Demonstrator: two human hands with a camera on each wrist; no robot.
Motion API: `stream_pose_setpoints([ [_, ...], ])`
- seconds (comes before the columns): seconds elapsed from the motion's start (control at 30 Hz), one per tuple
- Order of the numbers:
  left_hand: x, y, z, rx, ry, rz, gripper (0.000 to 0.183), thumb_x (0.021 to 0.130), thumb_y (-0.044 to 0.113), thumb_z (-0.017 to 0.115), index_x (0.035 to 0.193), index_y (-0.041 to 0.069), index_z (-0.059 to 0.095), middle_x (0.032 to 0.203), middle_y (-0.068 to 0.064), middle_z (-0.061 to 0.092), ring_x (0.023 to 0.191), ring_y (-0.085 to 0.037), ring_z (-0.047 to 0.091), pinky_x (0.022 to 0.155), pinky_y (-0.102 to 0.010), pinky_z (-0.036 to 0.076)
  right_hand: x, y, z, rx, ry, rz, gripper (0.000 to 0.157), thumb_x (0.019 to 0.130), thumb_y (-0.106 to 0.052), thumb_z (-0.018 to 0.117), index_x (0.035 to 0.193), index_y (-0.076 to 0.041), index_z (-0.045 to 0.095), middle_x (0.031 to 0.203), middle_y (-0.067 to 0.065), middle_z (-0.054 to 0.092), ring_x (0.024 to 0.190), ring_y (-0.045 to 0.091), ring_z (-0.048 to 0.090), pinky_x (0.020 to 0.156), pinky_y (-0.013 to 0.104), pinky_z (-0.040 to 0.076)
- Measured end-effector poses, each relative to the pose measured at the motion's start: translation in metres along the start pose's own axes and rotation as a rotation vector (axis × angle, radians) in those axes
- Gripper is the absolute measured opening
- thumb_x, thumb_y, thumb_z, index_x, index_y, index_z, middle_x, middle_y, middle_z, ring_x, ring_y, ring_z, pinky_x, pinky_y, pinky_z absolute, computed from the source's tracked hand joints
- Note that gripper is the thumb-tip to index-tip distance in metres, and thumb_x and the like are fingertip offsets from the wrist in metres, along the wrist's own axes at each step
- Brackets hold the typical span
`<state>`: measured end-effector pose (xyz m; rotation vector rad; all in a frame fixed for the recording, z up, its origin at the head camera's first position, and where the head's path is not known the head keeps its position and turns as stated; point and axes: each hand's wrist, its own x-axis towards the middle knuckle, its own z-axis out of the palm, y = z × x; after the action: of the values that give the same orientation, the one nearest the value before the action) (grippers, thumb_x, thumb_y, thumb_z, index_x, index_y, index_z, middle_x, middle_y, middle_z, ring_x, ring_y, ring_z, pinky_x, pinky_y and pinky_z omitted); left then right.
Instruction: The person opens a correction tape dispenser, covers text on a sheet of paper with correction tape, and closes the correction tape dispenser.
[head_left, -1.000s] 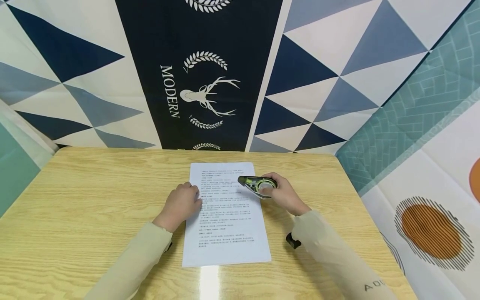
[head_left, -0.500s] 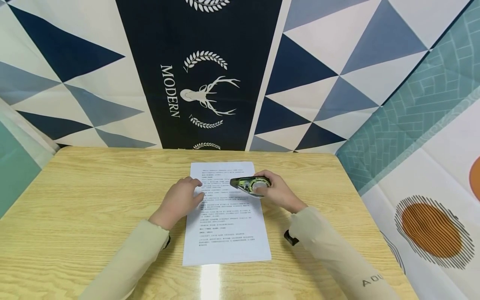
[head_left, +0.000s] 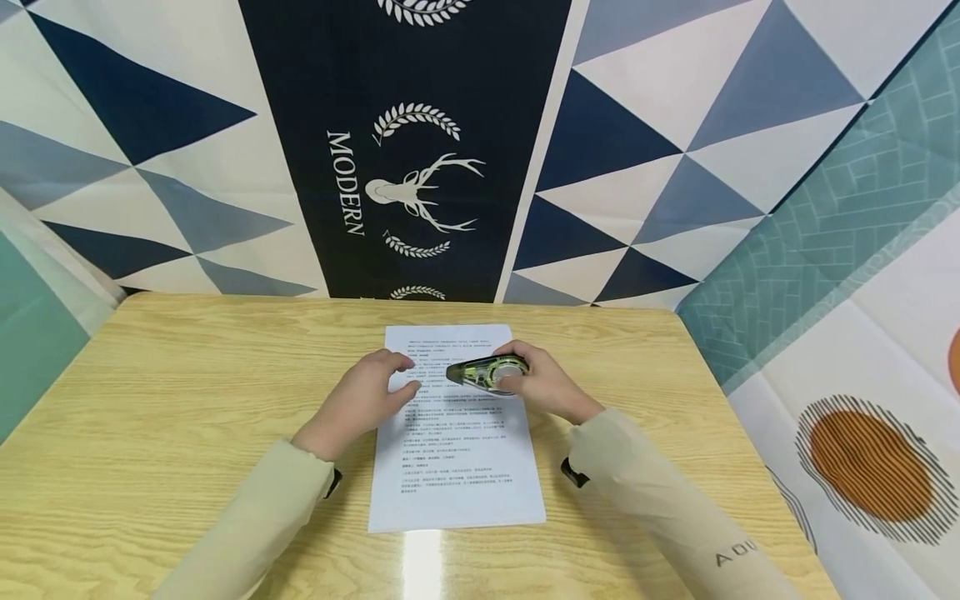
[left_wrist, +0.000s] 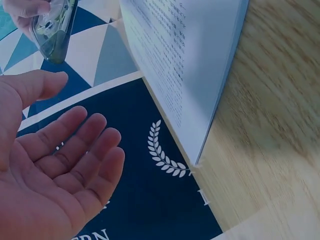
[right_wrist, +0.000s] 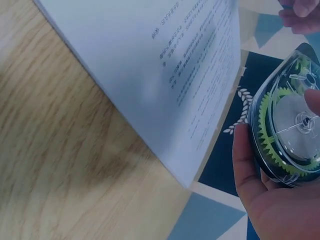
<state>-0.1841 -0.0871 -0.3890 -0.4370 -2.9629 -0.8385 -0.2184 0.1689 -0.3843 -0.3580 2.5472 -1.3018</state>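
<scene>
My right hand [head_left: 546,382] grips a correction tape dispenser [head_left: 480,374] with a clear case and green gears [right_wrist: 265,120]. Its capped dark tip points left, held above a stack of printed paper [head_left: 457,450]. In the right wrist view the fingers wrap its lower edge and the thumb lies on its face. My left hand [head_left: 363,398] hovers over the paper's left edge, thumb and fingers apart. The left wrist view shows the palm [left_wrist: 45,200] bare, fingers loosely bent, the dispenser's tip [left_wrist: 54,47] a short way beyond the thumb.
The paper lies on a light wood-grain table [head_left: 225,375]. A patterned cloth [head_left: 420,167] with triangles and a deer head hangs behind the table's far edge. Another cloth [head_left: 862,467] with orange ovals hangs at the right. Each wrist wears a dark band.
My right hand has carried the correction tape dispenser left over the paper. My left hand has lifted from the paper's left edge, and its thumb and fingers have spread toward the dispenser's tip.
</scene>
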Motion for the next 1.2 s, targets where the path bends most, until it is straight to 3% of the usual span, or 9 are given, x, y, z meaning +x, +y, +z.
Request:
stream_pose_setpoints([
  [0.3,-0.002,0.005,-0.001,-0.036,-0.018,0.042,0.039,0.087,0.032,0.064,0.116,0.006,0.062,0.116,-0.007,0.063,0.109,-0.025,0.059,0.094,-0.04,0.048,0.003,-0.008,0.007,0.015,-0.052,-0.035,0.033,0.082,-0.006,0.061,0.115,-0.011,0.058,0.115,0.009,0.059,0.1,0.025,0.056,0.086,0.034,0.045],
  [0.57,-0.003,0.01,-0.001,-0.093,-0.031,0.106,0.039,0.087,0.033,0.065,0.116,0.007,0.062,0.115,-0.005,0.063,0.108,-0.023,0.059,0.093,-0.04,0.048,0.002,-0.013,0.012,0.01,-0.094,-0.029,0.033,0.082,-0.009,0.061,0.115,-0.013,0.058,0.115,0.007,0.059,0.097,0.019,0.057,0.086,0.033,0.045],
  [0.7,-0.004,0.012,0.0,-0.121,-0.026,0.129,0.035,0.086,0.031,0.066,0.113,0.009,0.064,0.11,-0.003,0.065,0.104,-0.021,0.06,0.092,-0.038,0.049,0.001,-0.015,0.015,0.001,-0.116,-0.044,0.032,0.083,-0.01,0.061,0.114,-0.014,0.058,0.115,0.007,0.059,0.098,0.02,0.056,0.087,0.033,0.044],
  [0.93,-0.004,0.011,0.002,-0.134,-0.007,0.167,0.026,0.086,0.024,0.068,0.107,0.01,0.065,0.095,0.0,0.062,0.087,-0.017,0.057,0.078,-0.032,0.047,-0.003,-0.022,0.017,0.011,-0.135,-0.065,0.031,0.084,-0.009,0.06,0.114,-0.015,0.058,0.113,0.006,0.059,0.097,0.02,0.056,0.085,0.033,0.045],
  [1.2,-0.006,0.012,0.0,-0.138,0.007,0.188,0.023,0.086,0.022,0.067,0.105,0.009,0.066,0.096,0.0,0.064,0.088,-0.016,0.059,0.08,-0.032,0.05,-0.005,-0.026,0.018,0.001,-0.135,-0.079,0.03,0.084,-0.017,0.068,0.112,-0.02,0.059,0.115,-0.001,0.058,0.102,0.016,0.054,0.091,0.037,0.043],
])
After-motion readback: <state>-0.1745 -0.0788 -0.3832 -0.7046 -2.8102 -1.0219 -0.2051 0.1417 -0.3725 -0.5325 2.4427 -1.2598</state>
